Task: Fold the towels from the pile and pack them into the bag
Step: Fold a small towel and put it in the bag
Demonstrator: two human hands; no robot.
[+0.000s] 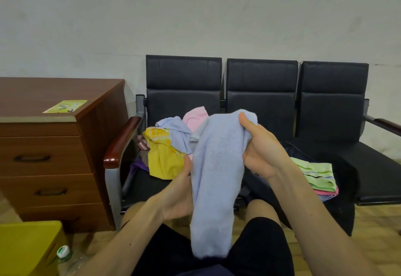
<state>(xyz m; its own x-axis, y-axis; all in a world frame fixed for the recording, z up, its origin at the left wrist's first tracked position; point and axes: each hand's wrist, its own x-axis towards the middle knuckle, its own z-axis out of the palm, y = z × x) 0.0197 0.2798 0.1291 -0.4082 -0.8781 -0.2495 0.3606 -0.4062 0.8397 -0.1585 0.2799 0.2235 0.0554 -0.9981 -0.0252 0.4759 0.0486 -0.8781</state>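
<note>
A light blue towel (pixel 217 173) hangs lengthwise in front of me, down over my lap. My right hand (pixel 260 149) grips its top end, thumb over the upper edge. My left hand (pixel 178 191) holds its left edge lower down, its fingers hidden behind the cloth. Behind it, on the left seat of the bench, lies the pile of towels (pixel 167 145): yellow, light blue and pink. On the middle seat a stack of folded towels (pixel 316 175), green striped on top of pink, lies in the dark open bag (pixel 345 171).
A black three-seat bench (pixel 260 80) with wooden armrests stands against the wall. A brown drawer cabinet (pixel 50 152) is on the left. A yellow box (pixel 28 247) and a plastic bottle (pixel 64 254) sit at the bottom left on the wooden floor.
</note>
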